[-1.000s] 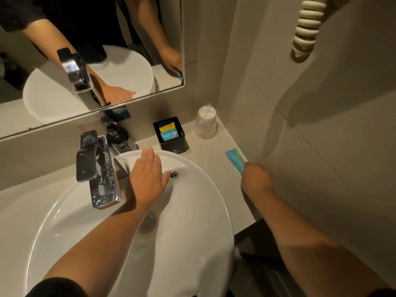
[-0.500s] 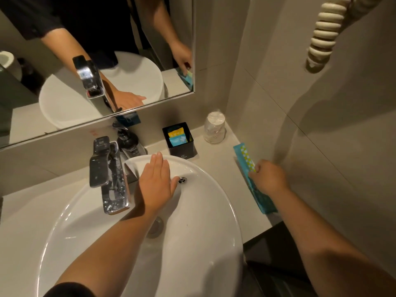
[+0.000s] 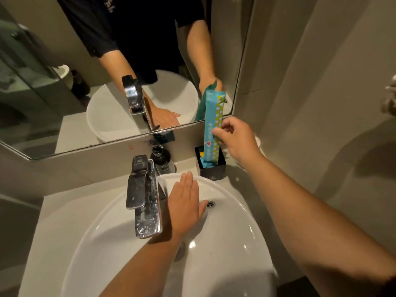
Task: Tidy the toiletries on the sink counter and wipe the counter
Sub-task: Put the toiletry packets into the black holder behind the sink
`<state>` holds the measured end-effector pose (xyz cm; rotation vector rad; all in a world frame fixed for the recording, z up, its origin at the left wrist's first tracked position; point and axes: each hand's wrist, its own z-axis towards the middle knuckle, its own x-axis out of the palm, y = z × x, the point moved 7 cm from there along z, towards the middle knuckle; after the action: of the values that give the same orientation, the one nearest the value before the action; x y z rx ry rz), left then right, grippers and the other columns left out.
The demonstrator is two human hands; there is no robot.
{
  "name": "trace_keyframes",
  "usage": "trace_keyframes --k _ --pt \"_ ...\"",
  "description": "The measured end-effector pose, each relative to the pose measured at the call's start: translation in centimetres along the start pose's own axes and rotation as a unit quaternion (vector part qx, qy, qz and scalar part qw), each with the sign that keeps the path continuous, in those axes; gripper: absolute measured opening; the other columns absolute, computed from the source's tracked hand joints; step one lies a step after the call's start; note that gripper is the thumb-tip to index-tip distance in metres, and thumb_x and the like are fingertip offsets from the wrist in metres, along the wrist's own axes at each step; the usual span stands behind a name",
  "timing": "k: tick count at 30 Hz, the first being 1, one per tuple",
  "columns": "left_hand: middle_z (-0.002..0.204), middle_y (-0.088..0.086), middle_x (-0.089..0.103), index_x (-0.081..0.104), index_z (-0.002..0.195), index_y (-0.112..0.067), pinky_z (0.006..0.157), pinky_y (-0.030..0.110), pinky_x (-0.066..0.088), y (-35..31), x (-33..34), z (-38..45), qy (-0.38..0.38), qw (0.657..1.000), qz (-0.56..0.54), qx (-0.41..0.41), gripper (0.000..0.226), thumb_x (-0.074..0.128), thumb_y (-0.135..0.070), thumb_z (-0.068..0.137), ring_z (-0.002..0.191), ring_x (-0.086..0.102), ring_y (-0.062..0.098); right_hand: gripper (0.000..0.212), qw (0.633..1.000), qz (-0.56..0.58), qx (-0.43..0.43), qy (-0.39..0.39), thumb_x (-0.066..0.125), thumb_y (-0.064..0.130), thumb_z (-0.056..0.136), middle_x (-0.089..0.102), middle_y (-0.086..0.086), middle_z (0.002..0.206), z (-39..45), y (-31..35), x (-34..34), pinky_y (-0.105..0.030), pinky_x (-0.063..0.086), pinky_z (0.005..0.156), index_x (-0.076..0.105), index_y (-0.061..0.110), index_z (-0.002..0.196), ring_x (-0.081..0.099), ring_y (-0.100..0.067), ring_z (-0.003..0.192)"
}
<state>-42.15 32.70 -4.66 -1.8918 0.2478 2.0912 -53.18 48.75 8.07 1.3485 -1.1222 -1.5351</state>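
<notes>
Nearest the camera, my left hand (image 3: 186, 202) lies flat, fingers spread together, palm down on the rim of the white basin (image 3: 246, 221), just right of the chrome faucet (image 3: 143, 196). Beyond it, my right hand (image 3: 237, 139) pinches a long teal packet (image 3: 212, 129) between thumb and fingers. Below that grip, the packet's lower end sits upright inside the black holder (image 3: 212, 170) on the counter (image 3: 240, 179), before the mirror (image 3: 85, 82).

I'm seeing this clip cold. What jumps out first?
The tall blue packet, upright in the right hand, with its lower end in the black box at the back of the counter. Next, the left hand lying flat on the white basin's rim beside the chrome tap.
</notes>
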Motion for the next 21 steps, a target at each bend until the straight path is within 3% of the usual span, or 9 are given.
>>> trace_keyframes --k 5,9,12,15,18,21 --pt "0.143 0.023 0.044 0.046 0.132 0.000 0.109 0.047 0.032 0.1 0.1 0.0 -0.003 1.000 0.007 0.003 0.064 0.041 -0.048 0.091 0.136 0.037 0.037 0.009 0.987 -0.128 0.057 0.084 0.072 0.021 0.081 0.065 0.001 0.071 -0.3 -5.5 2.5 -0.030 0.049 0.062 0.066 0.015 0.080 0.058 -0.014 0.064" --pt "0.143 0.022 0.045 0.046 0.132 0.000 0.110 0.047 0.031 0.1 0.0 0.0 0.001 1.000 0.013 -0.002 0.065 0.043 -0.049 0.089 0.135 0.038 0.036 0.025 0.979 -0.176 0.065 0.082 0.072 0.027 0.081 0.063 -0.007 0.103 0.1 -6.5 2.1 -0.035 0.052 0.083 0.072 0.014 0.103 0.063 -0.021 0.089" --pt "0.142 0.023 0.046 0.048 0.131 0.000 0.109 0.047 0.032 0.1 -0.2 -0.1 -0.008 1.000 0.015 -0.002 0.064 0.043 -0.048 0.089 0.134 0.040 0.037 0.043 0.985 -0.165 0.046 0.039 0.072 0.030 0.082 0.054 -0.002 0.109 0.2 -5.1 0.2 -0.027 0.045 0.088 0.064 0.013 0.121 0.057 -0.013 0.097" --pt "0.142 0.024 0.045 0.050 0.131 0.002 0.108 0.048 0.035 0.1 -0.3 -0.2 -0.009 1.000 0.015 -0.002 0.064 0.042 -0.047 0.090 0.134 0.040 0.037 0.023 0.980 -0.183 0.026 -0.079 0.063 0.030 0.085 0.062 0.000 0.095 -2.9 -4.7 -5.4 -0.031 0.048 0.074 0.072 0.016 0.101 0.059 -0.017 0.084" --pt "0.140 0.025 0.047 0.053 0.129 0.004 0.106 0.049 0.038 0.1 -0.5 -0.3 -0.016 1.000 0.012 0.000 0.064 0.041 -0.046 0.090 0.132 0.042 0.039 0.024 0.921 -0.370 0.081 -0.095 0.048 0.033 0.088 0.067 -0.006 0.081 -9.3 -8.4 -11.3 -0.033 0.046 0.060 0.066 0.019 0.079 0.058 -0.027 0.070" --pt "0.139 0.026 0.048 0.052 0.128 0.004 0.106 0.049 0.037 0.1 -0.4 -0.1 -0.026 1.000 0.004 0.000 0.062 0.042 -0.045 0.091 0.132 0.043 0.039 0.028 0.834 -0.517 0.193 0.014 0.047 0.040 0.091 0.069 -0.008 0.096 -15.9 -14.4 -13.7 -0.034 0.051 0.069 0.066 0.019 0.095 0.064 -0.029 0.083"
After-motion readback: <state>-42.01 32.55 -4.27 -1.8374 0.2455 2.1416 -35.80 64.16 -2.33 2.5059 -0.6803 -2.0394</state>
